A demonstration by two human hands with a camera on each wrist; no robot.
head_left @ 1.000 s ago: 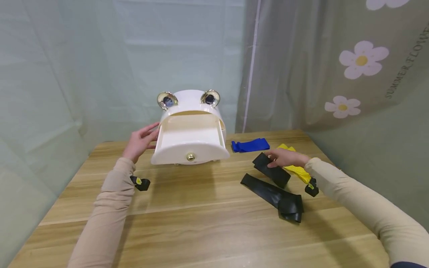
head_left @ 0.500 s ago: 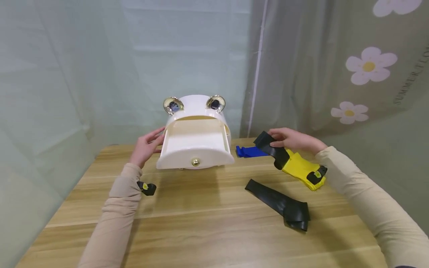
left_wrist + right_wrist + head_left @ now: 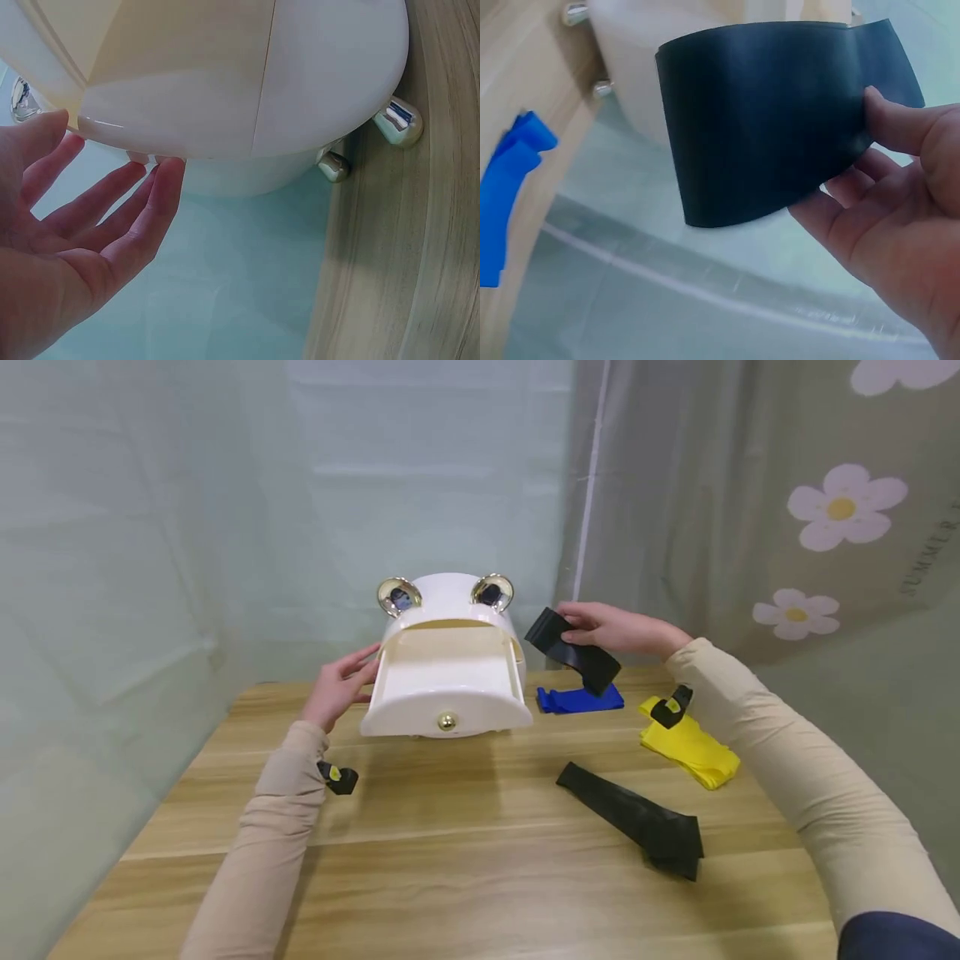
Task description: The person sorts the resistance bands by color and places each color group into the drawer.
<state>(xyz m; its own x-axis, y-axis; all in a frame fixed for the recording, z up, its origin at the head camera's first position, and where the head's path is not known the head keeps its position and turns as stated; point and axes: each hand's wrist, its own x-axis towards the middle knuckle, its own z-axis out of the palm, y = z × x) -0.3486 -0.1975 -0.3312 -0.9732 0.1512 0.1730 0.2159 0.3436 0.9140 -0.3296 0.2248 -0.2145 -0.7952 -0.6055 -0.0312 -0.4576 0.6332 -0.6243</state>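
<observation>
- Loop of black band (image 3: 573, 653): hung in the air just to the right of the white box (image 3: 442, 589), hiding part of the blue band (image 3: 588, 702) from the head view.
- Right hand (image 3: 617, 628): clamped thumb and fingers on that loop, thumb against one face, fingers behind and below.
- Left hand (image 3: 339, 691): reached to the left side of the white box, fingers apart and loosely bent, tips at the white rim in the left wrist view. Could not tell exact contact of each tip.
- White box: stood on the wooden table (image 3: 450, 868); bore two round gold-rimmed eyes (image 3: 399, 597) on top and small shiny feet (image 3: 401, 124) beneath.
- Drawer (image 3: 450, 672): jutted out toward the viewer, with a broad curved front and a round gold knob (image 3: 447, 722).
- Blue band: lay on the table near the back edge, just beside the box.
- Yellow band (image 3: 690, 747): lay folded farther right, near the right sleeve.
- Second black band (image 3: 637, 818): lay slantwise, nearer the viewer, with the wider end to the right.
- Beige sleeves (image 3: 258, 835): covered both forearms; carried a small black device (image 3: 341, 778) at each wrist.
- Grey curtain (image 3: 675, 485): hung behind on the right, printed with white flowers (image 3: 847, 508).
</observation>
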